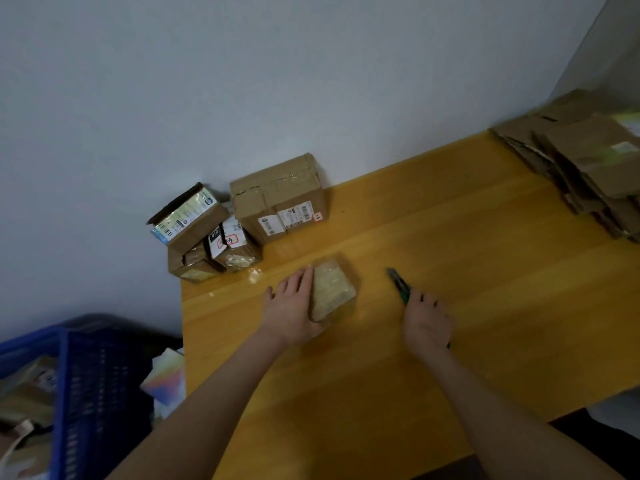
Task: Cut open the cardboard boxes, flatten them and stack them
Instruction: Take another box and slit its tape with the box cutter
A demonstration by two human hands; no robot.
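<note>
Tape-wrapped small brown cardboard box (334, 289) sits near the middle of the yellow wooden table (450, 237), its long axis running roughly from 11 o'clock to 5 o'clock as the person faces it. The left hand (294, 306) is the one on it: fingers straight and together, laid flat along the box's 9 o'clock flank, with the heel of the palm at the near corner. It looks to be steadying the box rather than gripping it. I cannot make out where the thumb lies.

The right hand (427, 323) is off at 3 o'clock from the box, apart from it with bare table between. Its fingers are wrapped round the handle of a green-and-black utility knife (400, 284), whose tip points away toward 11 o'clock, nearly parallel to the box's long side. I cannot tell if the blade is out. To my eye the coming cut depends on carrying that tip across toward 9 o'clock onto the taped top, clear of the left fingers.

At 10 o'clock, against the white wall, wait a larger taped brown carton with shipping labels (280, 199) and a huddle of smaller labelled boxes (207, 244). At 2 o'clock lies a stack of flattened brown cardboard (588, 168). A blue slatted plastic crate (93, 393) stands off the table at 8 o'clock.
</note>
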